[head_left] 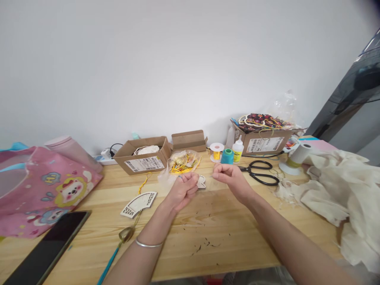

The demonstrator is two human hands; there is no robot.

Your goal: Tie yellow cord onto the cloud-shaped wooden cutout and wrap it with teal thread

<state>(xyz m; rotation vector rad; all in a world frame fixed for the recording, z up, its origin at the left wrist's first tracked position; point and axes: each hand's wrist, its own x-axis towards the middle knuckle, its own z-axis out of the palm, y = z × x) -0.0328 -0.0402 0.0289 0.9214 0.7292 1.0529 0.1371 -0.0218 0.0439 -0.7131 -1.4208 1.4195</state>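
My left hand (183,190) is closed in a pinch above the middle of the table. Just beyond its fingertips shows a small pale wooden cutout (201,182), partly covered by the hand; I cannot tell whether the fingers grip it. My right hand (229,178), a short way to the right, also has thumb and fingers pinched together, and whatever is between them is too small to make out. Left of my left forearm lies a fan-shaped wooden piece (139,204) with a yellow cord (144,183) and a gold tassel top (127,233) with blue-green threads.
Black-handled scissors (263,173), a glue bottle (238,150), a teal thread spool (227,156) and a yellow thread spool (216,153) stand beyond my right hand. Behind are cardboard boxes (142,163) and a plastic bag of yellow cords (181,164). Cream cloth (329,190) heaps right; a phone (49,249) lies left.
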